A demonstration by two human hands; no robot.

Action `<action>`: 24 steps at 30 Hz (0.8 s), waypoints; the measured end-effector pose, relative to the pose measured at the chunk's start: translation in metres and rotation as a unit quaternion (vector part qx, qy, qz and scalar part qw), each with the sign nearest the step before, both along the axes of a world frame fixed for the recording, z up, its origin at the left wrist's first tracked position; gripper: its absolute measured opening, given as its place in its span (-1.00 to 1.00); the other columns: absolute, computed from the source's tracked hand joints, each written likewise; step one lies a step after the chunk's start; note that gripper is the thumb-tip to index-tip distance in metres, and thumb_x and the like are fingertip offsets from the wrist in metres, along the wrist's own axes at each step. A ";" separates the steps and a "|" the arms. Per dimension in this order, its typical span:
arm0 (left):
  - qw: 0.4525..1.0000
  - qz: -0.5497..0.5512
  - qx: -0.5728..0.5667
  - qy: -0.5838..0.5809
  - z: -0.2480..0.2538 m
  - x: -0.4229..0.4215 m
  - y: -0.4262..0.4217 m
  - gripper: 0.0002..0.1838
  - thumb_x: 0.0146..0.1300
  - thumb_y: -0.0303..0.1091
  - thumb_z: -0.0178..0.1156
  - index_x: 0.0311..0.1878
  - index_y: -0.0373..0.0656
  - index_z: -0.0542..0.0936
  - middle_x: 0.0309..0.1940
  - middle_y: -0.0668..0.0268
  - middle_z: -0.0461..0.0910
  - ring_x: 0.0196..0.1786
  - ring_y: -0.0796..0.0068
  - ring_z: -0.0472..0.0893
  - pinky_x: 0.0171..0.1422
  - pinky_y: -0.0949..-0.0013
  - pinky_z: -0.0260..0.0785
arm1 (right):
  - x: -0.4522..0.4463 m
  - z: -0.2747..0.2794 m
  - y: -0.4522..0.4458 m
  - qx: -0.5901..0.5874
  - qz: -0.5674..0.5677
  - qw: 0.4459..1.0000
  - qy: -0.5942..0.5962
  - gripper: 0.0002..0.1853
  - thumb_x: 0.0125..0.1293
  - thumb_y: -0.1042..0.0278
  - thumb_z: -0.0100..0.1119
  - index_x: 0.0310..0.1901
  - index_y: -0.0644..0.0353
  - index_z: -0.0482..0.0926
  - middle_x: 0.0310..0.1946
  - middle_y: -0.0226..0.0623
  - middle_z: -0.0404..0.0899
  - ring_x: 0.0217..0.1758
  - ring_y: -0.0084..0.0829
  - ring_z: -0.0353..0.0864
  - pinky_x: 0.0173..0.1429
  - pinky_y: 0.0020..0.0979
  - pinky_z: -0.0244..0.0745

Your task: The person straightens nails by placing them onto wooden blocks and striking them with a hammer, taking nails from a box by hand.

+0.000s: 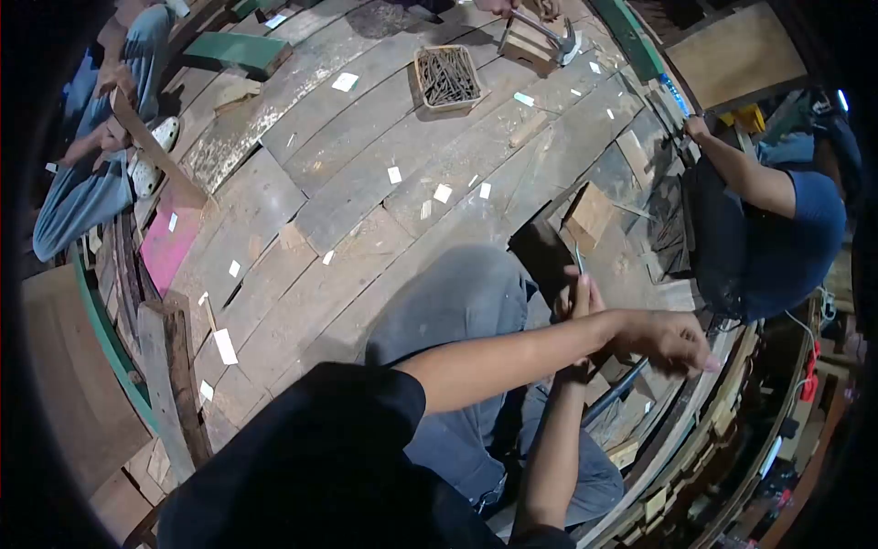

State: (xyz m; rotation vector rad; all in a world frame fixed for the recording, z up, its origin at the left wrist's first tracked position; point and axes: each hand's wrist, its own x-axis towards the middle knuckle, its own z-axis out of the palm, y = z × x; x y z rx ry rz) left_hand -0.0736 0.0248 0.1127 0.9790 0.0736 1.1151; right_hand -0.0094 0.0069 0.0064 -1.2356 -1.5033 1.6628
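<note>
My left arm crosses over my right forearm, and my left hand (672,343) is out at the right, blurred, with fingers partly curled; whether it holds anything I cannot tell. My right hand (583,297) is closed on a thin metal piece (579,259) that points upward. Just beyond that piece a wooden block (590,216) rests near a dark gap in the floor. A dark bar (615,392) lies below my hands, beside my bent leg.
A box of nails (447,77) sits on the plank floor (347,220) among white scraps. At the top, another person's hands hold a hammer (547,32) by a wooden block. People sit at left and right. A green block (238,53) lies upper left.
</note>
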 end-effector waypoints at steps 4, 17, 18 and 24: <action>0.978 -0.130 0.159 0.044 0.033 0.002 -0.026 -0.48 0.44 0.01 0.23 -0.48 -0.28 0.62 -0.65 0.48 0.45 -0.54 0.66 0.38 -0.43 0.51 0.22 | -0.107 0.016 0.057 0.144 0.108 0.984 -0.007 -0.50 0.57 0.05 0.01 0.36 0.21 0.39 -0.20 -0.37 0.53 -0.36 -0.66 0.39 -0.28 -0.60 0.36; 0.941 0.091 0.313 -0.091 0.035 -0.014 -0.258 -0.73 0.37 -0.24 0.30 -0.24 -0.31 0.61 -0.45 0.16 0.65 -0.53 0.29 0.58 -0.40 0.35 0.43 | 0.093 0.028 -0.006 0.146 0.091 0.977 -0.123 -0.55 0.54 0.24 0.06 0.37 0.21 0.41 -0.17 -0.41 0.48 -0.22 -0.59 0.45 -0.09 -0.55 0.39; 0.955 0.131 0.252 -0.082 0.039 -0.011 -0.264 -0.71 0.39 -0.24 0.26 -0.24 -0.34 0.57 -0.50 0.15 0.63 -0.56 0.31 0.57 -0.43 0.31 0.44 | 0.122 0.021 -0.007 0.138 0.068 0.980 -0.125 -0.58 0.54 0.27 0.07 0.35 0.22 0.45 -0.24 -0.47 0.50 -0.27 -0.63 0.44 -0.14 -0.59 0.39; 0.901 0.298 0.275 -0.157 0.110 -0.021 -0.237 -0.73 0.32 -0.32 0.38 -0.16 -0.40 0.69 -0.64 0.27 0.58 -0.69 0.55 0.48 -0.67 0.45 0.14 | 0.208 0.021 -0.017 0.084 -0.146 0.983 -0.072 -0.66 0.57 0.17 0.04 0.21 0.14 0.57 -0.53 -0.63 0.27 -0.56 -0.78 0.16 -0.51 -0.63 0.04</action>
